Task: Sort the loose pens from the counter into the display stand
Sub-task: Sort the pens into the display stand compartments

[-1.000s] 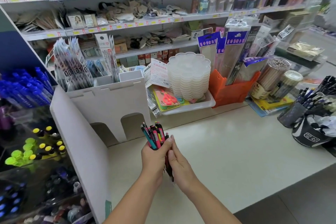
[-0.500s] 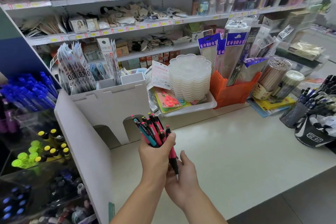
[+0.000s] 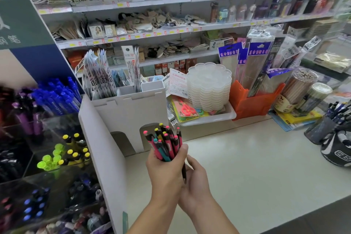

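Observation:
My left hand (image 3: 167,173) grips a bundle of several pens (image 3: 165,143), pink, teal and black with pink and yellow push-buttons pointing up. It holds them above the pale counter (image 3: 256,167), just right of the display stand's white side panel (image 3: 100,148). My right hand (image 3: 198,182) lies palm up under and right of the bundle, fingers relaxed, with one dark pen tip hanging over it. The stand's clear compartments hold blue pens (image 3: 57,97), purple pens (image 3: 28,118) and yellow-capped markers (image 3: 76,150).
A white cardboard holder (image 3: 131,112) with arched cut-outs stands right behind the bundle. Further right are a tray with stacked clear palettes (image 3: 209,89), an orange bin (image 3: 252,102), pencil tubs (image 3: 302,89) and cups of dark pens (image 3: 330,123). Stocked shelves fill the back.
My left hand has taken the whole bundle and raised it slightly. My right hand has let go of the bundle's side and dropped below it, palm up.

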